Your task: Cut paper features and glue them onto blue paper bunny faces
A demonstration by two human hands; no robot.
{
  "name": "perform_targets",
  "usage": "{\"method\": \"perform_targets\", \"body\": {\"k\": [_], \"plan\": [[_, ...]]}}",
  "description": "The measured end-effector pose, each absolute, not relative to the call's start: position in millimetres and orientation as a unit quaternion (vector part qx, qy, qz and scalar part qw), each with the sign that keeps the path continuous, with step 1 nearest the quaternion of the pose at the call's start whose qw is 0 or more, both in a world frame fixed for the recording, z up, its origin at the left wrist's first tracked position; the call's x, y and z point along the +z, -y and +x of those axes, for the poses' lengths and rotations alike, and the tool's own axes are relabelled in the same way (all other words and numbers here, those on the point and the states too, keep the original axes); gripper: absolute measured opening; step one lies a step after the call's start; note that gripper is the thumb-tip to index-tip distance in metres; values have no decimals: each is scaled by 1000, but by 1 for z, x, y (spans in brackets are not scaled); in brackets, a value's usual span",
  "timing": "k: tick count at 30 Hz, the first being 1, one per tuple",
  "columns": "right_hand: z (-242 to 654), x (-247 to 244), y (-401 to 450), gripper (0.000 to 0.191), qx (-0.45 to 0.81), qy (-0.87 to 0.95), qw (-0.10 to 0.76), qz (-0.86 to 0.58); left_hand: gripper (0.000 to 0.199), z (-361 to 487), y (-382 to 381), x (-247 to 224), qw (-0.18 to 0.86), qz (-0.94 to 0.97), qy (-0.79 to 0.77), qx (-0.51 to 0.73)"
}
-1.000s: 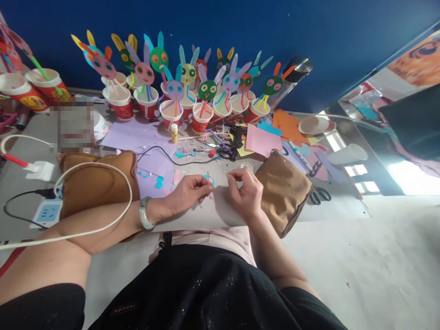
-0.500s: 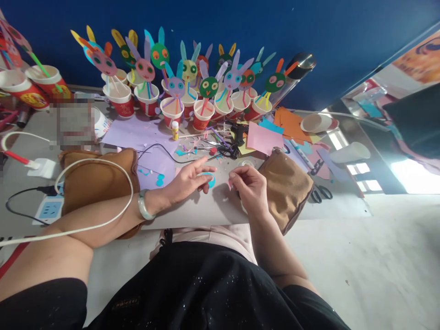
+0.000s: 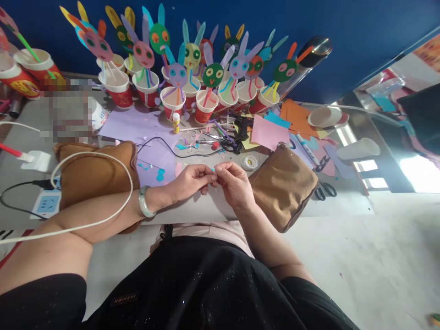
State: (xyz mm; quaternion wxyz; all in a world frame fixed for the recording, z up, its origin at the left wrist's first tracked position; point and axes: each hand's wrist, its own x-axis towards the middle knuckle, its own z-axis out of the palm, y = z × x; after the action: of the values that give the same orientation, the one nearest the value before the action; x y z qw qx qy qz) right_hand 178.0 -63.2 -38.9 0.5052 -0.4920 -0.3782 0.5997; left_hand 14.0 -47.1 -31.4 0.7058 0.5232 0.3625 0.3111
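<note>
My left hand (image 3: 195,180) and my right hand (image 3: 236,184) meet low over the front of the table, fingertips together. Both are closed in a pinch. A sliver of a blue paper piece (image 3: 212,169) shows between them, mostly covered by the fingers of my left hand. The small pink paper piece seen earlier in my right hand is now hidden behind its fingers. Left of my hands, blue paper cutouts (image 3: 160,174) lie on purple paper (image 3: 156,161). A clear tape roll (image 3: 250,162) rests just beyond my right hand.
Red paper cups (image 3: 206,112) with rabbit-faced paper figures line the blue wall. Brown cushions (image 3: 96,176) flank my arms, and a white cable (image 3: 128,201) loops across my left forearm. Black-handled scissors (image 3: 325,190), coloured paper (image 3: 270,132), a glue stick (image 3: 176,123) and scraps surround the work spot.
My right hand has moved left and my left hand has curled its spread fingers into a pinch on the blue paper piece. The hands now touch. The view has shifted slightly.
</note>
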Motion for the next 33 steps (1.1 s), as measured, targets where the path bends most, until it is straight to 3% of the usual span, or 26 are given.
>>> {"method": "perform_targets", "body": {"k": [19, 33], "plan": [[194, -45, 67, 38, 561, 393, 501, -529, 19, 14, 48, -40, 677, 483, -400, 385], [195, -47, 67, 41, 578, 392, 487, -524, 32, 16, 48, -43, 697, 439, -411, 390]]}}
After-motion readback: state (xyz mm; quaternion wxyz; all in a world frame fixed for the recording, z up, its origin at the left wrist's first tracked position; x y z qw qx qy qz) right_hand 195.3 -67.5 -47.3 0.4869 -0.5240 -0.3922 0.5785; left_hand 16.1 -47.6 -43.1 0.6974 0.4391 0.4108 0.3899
